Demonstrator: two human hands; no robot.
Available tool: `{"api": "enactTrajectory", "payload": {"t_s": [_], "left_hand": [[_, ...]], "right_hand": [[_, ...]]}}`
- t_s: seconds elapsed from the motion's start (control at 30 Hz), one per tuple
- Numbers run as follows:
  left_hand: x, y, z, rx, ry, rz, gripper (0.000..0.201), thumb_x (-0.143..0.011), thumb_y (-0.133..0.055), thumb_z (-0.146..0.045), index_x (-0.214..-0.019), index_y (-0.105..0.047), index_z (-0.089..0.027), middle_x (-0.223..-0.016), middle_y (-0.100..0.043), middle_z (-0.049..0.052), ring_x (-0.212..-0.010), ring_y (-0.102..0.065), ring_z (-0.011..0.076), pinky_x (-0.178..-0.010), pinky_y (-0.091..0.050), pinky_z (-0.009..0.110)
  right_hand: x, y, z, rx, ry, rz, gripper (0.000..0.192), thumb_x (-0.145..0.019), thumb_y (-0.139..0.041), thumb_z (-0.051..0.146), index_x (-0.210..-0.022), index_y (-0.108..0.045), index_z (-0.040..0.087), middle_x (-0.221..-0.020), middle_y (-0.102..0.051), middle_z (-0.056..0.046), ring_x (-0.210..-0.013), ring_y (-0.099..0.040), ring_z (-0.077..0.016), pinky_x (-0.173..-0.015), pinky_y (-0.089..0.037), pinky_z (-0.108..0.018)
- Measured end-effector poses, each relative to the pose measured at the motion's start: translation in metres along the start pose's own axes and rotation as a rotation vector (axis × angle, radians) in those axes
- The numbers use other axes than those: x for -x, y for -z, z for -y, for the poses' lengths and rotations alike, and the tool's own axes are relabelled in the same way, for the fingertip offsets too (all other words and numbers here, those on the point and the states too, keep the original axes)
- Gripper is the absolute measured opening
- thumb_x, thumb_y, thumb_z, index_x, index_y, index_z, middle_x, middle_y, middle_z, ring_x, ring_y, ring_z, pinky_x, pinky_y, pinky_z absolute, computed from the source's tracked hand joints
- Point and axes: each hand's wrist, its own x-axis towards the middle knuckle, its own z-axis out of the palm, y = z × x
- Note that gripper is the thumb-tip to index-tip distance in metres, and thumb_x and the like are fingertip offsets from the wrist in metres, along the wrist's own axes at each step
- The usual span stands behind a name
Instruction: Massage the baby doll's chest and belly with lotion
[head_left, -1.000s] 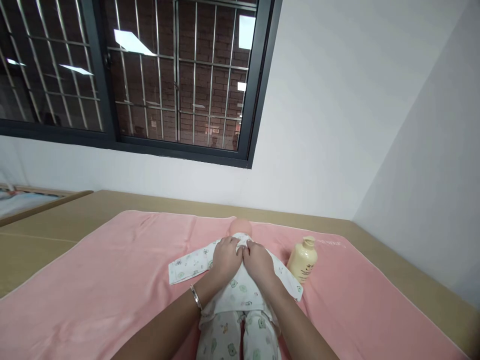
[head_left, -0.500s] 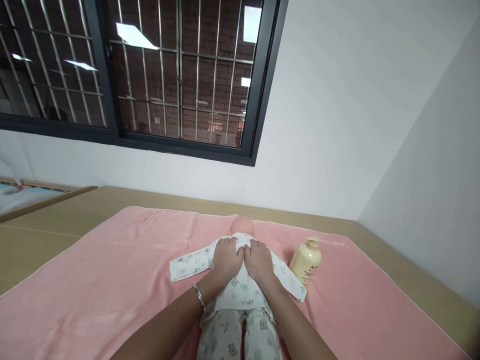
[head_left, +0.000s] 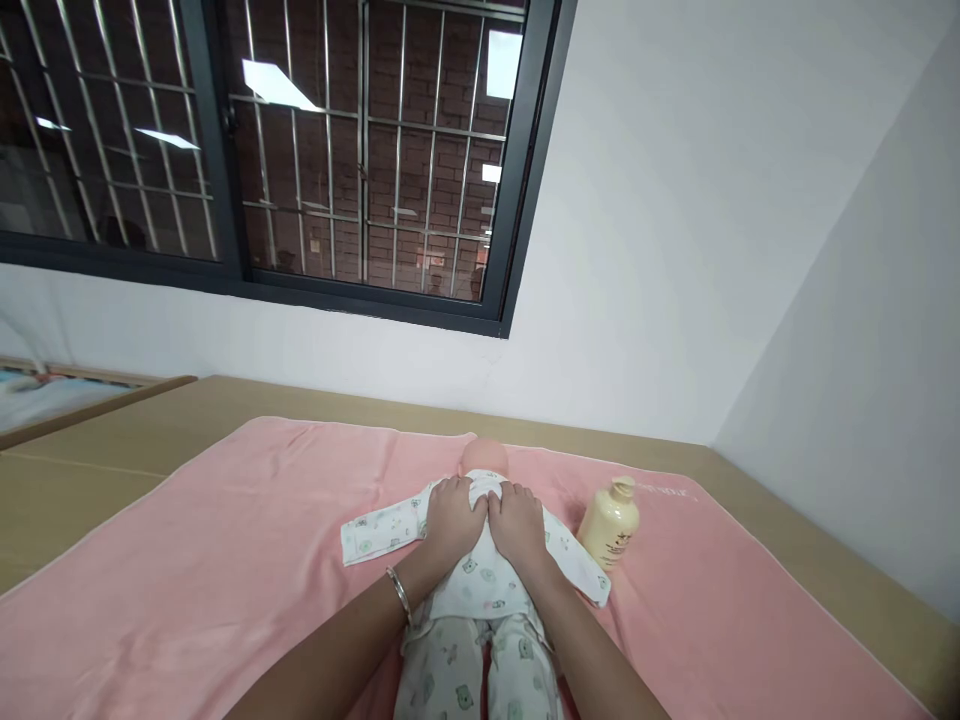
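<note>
A baby doll (head_left: 486, 575) in a white printed top and trousers lies stretched out, its bare head (head_left: 484, 456) away from me and its sleeves spread to both sides. Flat on the left of its upper body rests my left hand (head_left: 454, 520), a silver bangle (head_left: 400, 594) on the wrist. My right hand (head_left: 517, 525) lies the same way on the right side. The thumbs nearly meet at the middle, and neither hand grips anything. No face shows on the doll's head from here. Beside the right sleeve stands a pale yellow pump bottle (head_left: 610, 522).
Under the doll spreads a pink blanket (head_left: 225, 540), slightly wrinkled, on a wooden surface (head_left: 247, 392). Behind is a white wall (head_left: 637, 250) with a dark-framed, barred window (head_left: 360, 160). A wooden-edged bed or tray (head_left: 67, 395) shows at the far left.
The view has tilted up very slightly. Both hands stay on the doll in the same place, and the bottle has not moved.
</note>
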Motion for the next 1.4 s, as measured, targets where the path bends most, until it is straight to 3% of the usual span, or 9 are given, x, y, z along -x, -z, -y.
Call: {"api": "enactTrajectory", "payload": {"t_s": [0.3, 0.53, 0.63, 0.77, 0.87, 1.0, 1.1, 1.3, 1.4], "left_hand": [[0.004, 0.001, 0.003, 0.034, -0.094, -0.083, 0.035, -0.092, -0.045, -0.031, -0.120, -0.062, -0.018, -0.114, -0.068, 0.010, -0.109, -0.059, 0.0256, -0.098, -0.040, 0.038], [0.015, 0.011, -0.007, 0.014, -0.125, -0.090, 0.029, -0.096, -0.040, -0.028, -0.091, -0.069, -0.022, -0.102, -0.069, 0.008, -0.100, -0.061, 0.0238, -0.091, -0.043, 0.036], [0.015, 0.012, -0.008, -0.006, -0.055, -0.070, 0.028, -0.094, -0.043, -0.031, -0.098, -0.069, -0.021, -0.106, -0.069, 0.009, -0.104, -0.060, 0.0251, -0.093, -0.043, 0.037], [0.007, 0.009, -0.002, 0.005, -0.049, -0.016, 0.038, -0.093, -0.044, -0.031, -0.124, -0.061, -0.017, -0.123, -0.066, 0.010, -0.117, -0.056, 0.0249, -0.103, -0.038, 0.038], [0.004, 0.007, 0.002, 0.007, -0.095, -0.011, 0.039, -0.093, -0.043, -0.030, -0.125, -0.060, -0.016, -0.124, -0.065, 0.010, -0.118, -0.056, 0.0244, -0.104, -0.038, 0.037], [0.011, 0.010, -0.001, -0.065, -0.088, -0.049, 0.030, -0.094, -0.042, -0.031, -0.102, -0.068, -0.019, -0.104, -0.070, 0.010, -0.105, -0.060, 0.0248, -0.094, -0.043, 0.036], [0.013, 0.011, -0.003, -0.083, -0.064, -0.055, 0.030, -0.094, -0.041, -0.032, -0.097, -0.069, -0.019, -0.102, -0.069, 0.011, -0.103, -0.060, 0.0251, -0.092, -0.044, 0.036], [0.005, 0.015, -0.003, 0.011, -0.060, 0.046, 0.043, -0.094, -0.042, -0.031, -0.131, -0.056, -0.015, -0.135, -0.060, 0.011, -0.127, -0.051, 0.0241, -0.110, -0.034, 0.037], [0.008, 0.024, -0.010, -0.013, -0.085, 0.080, 0.041, -0.093, -0.041, -0.027, -0.128, -0.059, -0.014, -0.132, -0.062, 0.012, -0.125, -0.053, 0.0240, -0.107, -0.036, 0.035]], "right_hand": [[-0.001, 0.006, -0.002, -0.060, 0.074, 0.000, 0.037, -0.099, -0.034, 0.031, -0.119, -0.061, 0.016, -0.121, -0.066, -0.011, -0.113, -0.056, -0.0224, -0.096, -0.033, -0.030], [0.015, 0.020, 0.015, 0.033, -0.005, 0.033, 0.037, -0.099, -0.033, 0.027, -0.116, -0.062, 0.011, -0.108, -0.069, -0.019, -0.105, -0.063, -0.0262, -0.085, -0.041, -0.033], [0.016, 0.024, 0.017, 0.050, -0.047, 0.086, 0.039, -0.100, -0.032, 0.029, -0.111, -0.065, 0.012, -0.100, -0.070, -0.018, -0.097, -0.066, -0.0260, -0.079, -0.044, -0.033], [0.008, 0.025, 0.009, 0.004, 0.027, 0.095, 0.040, -0.099, -0.034, 0.030, -0.122, -0.061, 0.012, -0.124, -0.064, -0.018, -0.120, -0.056, -0.0249, -0.097, -0.039, -0.033], [0.004, 0.027, 0.004, -0.020, 0.074, 0.100, 0.042, -0.098, -0.037, 0.030, -0.132, -0.055, 0.014, -0.139, -0.055, -0.015, -0.132, -0.046, -0.0218, -0.104, -0.032, -0.032], [0.009, 0.030, 0.007, -0.019, 0.038, 0.115, 0.040, -0.098, -0.034, 0.032, -0.114, -0.065, 0.013, -0.112, -0.069, -0.016, -0.106, -0.063, -0.0231, -0.089, -0.042, -0.031], [0.012, 0.029, 0.011, -0.014, 0.005, 0.115, 0.042, -0.099, -0.032, 0.031, -0.106, -0.068, 0.011, -0.101, -0.071, -0.019, -0.097, -0.066, -0.0248, -0.083, -0.043, -0.032], [0.005, 0.026, 0.002, -0.053, 0.093, 0.120, 0.043, -0.098, -0.034, 0.032, -0.130, -0.056, 0.011, -0.140, -0.054, -0.016, -0.133, -0.045, -0.0235, -0.106, -0.030, -0.033], [0.008, 0.029, 0.003, -0.053, 0.109, 0.135, 0.042, -0.098, -0.034, 0.029, -0.126, -0.058, 0.010, -0.136, -0.057, -0.018, -0.129, -0.049, -0.0255, -0.105, -0.031, -0.035]]}}
